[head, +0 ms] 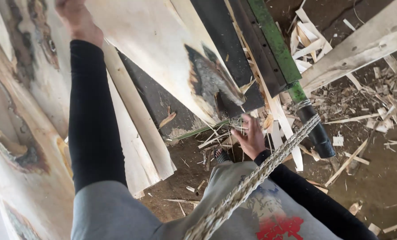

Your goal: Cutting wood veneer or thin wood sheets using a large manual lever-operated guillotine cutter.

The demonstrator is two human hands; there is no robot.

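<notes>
Left hand (76,20) at 11 o'clock rests on the veneer sheet (163,49); its grip runs out of frame, so I cannot tell how it closes. Right hand (250,135) at centre, fingers spread wide, holds nothing, just below the sheet's dark-stained lower corner. To handle well: support the thin sheet at both ends, keep fingers off the green-edged cutter bar (276,42) at 1 o'clock. Sheet is pale, thin, with a charred-looking knot patch. Braided rope (269,166) runs toward 5 o'clock; wood scraps (367,106) litter the floor.

Veneer sheet (163,49) and green machine bar (274,40) crowding above, taut rope (269,164) crossing the right, open dirt floor (376,178) beyond, littered with wood scraps (358,102).
</notes>
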